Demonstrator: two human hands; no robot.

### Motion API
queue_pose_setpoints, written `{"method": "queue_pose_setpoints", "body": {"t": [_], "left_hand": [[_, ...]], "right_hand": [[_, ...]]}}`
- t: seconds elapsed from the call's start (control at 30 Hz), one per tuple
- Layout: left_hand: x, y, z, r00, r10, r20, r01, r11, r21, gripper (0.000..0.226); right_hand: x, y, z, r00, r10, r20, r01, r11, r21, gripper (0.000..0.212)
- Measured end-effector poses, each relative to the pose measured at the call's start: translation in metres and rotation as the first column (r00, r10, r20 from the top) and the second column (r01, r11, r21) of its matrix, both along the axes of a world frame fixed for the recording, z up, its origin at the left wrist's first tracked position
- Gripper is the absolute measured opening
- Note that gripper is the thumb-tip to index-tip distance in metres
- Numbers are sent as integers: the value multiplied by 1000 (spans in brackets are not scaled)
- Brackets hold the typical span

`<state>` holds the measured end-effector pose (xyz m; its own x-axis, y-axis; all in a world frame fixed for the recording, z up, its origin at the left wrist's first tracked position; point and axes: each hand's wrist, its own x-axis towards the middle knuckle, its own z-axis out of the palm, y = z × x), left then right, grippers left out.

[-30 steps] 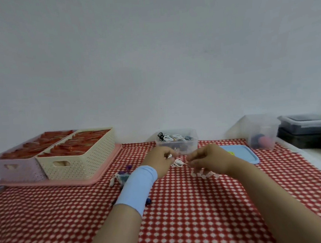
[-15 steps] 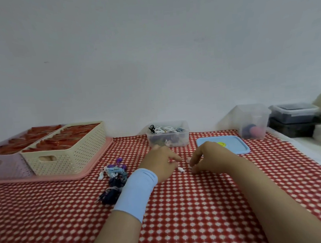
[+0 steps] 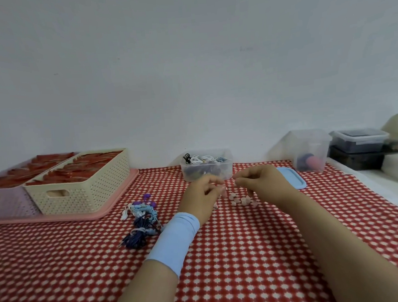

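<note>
Red-and-white checked cloth [image 3: 247,253] covers the table, with a plain pale wall behind. At the back edge stands a clear plastic tub [image 3: 206,172] of coiled white and black cables.

Left of the tub, a cream perforated basket [image 3: 85,187] and a lilac basket [image 3: 6,204], both filled with red packets, sit on a pink tray [image 3: 68,217]. Right of the tub are a flat blue lid [image 3: 294,179], a taller clear container [image 3: 311,150] and stacked dark boxes [image 3: 356,161]. In front of the tub and to its left lies a tangle of blue and purple earphones [image 3: 141,223].

My left hand [image 3: 201,197], in a soft light-blue wristband [image 3: 176,242], and my right hand [image 3: 266,186] hover just in front of the tub, fingertips near each other but apart. On both hands the fingers are curled, thumb and forefinger drawn together. I cannot tell whether they pinch anything.

Small rounded pale pink pieces [image 3: 241,199] lie clustered on the cloth in front of the tub, beneath my right fingers [image 3: 244,179] and just beside my left fingertips.
</note>
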<state>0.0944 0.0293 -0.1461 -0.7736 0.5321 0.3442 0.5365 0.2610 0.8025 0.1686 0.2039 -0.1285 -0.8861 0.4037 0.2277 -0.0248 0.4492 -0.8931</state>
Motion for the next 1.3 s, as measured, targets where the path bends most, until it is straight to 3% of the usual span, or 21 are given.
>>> {"method": "queue_pose_setpoints", "body": {"t": [0.23,0.37,0.63,1.3], "left_hand": [[6,-2,3,934,-140,329,51,963,266,21],[7,-5,4,921,-167,352,55,950,307,17],[6,-7,4,917,-175,358,71,956,286,15],[12,-9,7,807,-330,490,81,884,461,13]], "right_hand": [[2,-8,2,975,219,-21,-212,909,-360,14],[1,-13,0,952,305,-31,-296,890,-346,16],[2,-16,1,949,313,-37,-307,891,-334,16],[1,-21,2,925,380,-20,-329,773,-542,23]]}}
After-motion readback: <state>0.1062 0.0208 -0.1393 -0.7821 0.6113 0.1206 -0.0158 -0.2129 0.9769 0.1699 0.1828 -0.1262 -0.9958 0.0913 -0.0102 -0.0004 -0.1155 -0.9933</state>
